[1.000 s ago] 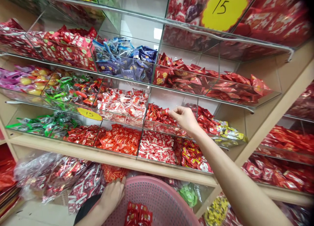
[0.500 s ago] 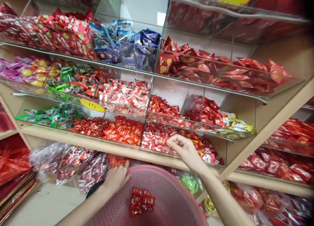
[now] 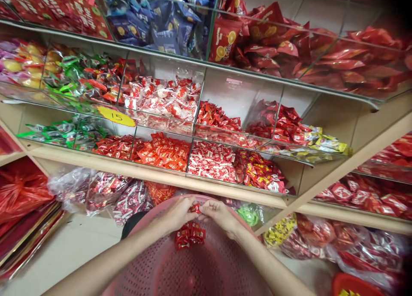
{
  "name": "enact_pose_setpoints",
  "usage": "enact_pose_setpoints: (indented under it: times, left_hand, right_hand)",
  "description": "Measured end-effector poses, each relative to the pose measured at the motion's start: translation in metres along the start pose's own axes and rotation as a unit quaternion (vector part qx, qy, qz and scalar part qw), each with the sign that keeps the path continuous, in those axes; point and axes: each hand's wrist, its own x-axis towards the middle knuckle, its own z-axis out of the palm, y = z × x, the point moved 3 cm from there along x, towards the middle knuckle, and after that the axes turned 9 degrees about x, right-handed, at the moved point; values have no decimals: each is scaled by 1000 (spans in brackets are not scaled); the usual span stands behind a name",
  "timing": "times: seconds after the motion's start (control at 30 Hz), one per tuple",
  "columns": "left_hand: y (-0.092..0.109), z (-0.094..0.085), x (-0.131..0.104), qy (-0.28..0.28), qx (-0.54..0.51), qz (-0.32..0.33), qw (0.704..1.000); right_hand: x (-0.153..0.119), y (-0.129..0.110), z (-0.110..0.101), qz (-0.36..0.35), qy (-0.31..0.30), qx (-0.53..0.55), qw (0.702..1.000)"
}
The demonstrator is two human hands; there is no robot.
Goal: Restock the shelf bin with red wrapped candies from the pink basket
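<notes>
Both hands meet over the far rim of a pink perforated plastic basket (image 3: pixel 144 261). Between their fingertips is a small red wrapped candy (image 3: pixel 195 208). My left hand (image 3: pixel 180 213) pinches it from the left, and the closed fingers of my right hand (image 3: pixel 219 215) grip it from the right. Just below them, a small cluster of shiny red candy packets (image 3: pixel 189 236) lies against the basket's inner wall. The fingers partly hide the candy between them.
Ahead rise wooden shelves (image 3: pixel 154 178) with clear dividers and several compartments of wrapped candies. A yellow price tag (image 3: pixel 116 116) reads 15. Plastic bags of candies (image 3: pixel 106 193) lie beneath the shelf. A red tub (image 3: pixel 350 285) stands at the lower right.
My right hand has come back from the lower shelf compartment to the basket, bringing a red candy. My left hand has moved off the rim to meet it. The view has tilted downward.
</notes>
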Motion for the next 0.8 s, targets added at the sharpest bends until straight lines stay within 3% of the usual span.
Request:
enact_pose_setpoints:
  times: [0.1, 0.23, 0.4, 0.53, 0.63, 0.8]
  left_hand:
    - [-3, 14, 5, -22, 35, -1, 999]
    - [2, 27, 9, -72, 104, 13, 992]
    - [12, 46, 13, -114, 164, 27, 979]
    - [16, 53, 12, -109, 195, 30, 974]
    - [16, 47, 16, -85, 206, 36, 974]
    - [13, 16, 30, 14, 205, 48, 977]
  right_hand:
    - [6, 9, -11, 7, 41, -23, 999]
    - [17, 13, -24, -37, 87, -55, 994]
    - [20, 18, -27, -53, 84, -82, 992]
    - [17, 9, -23, -75, 86, -122, 986]
    - [9, -29, -13, -116, 71, -152, 979]
    - [-21, -150, 21, -225, -71, -256, 937]
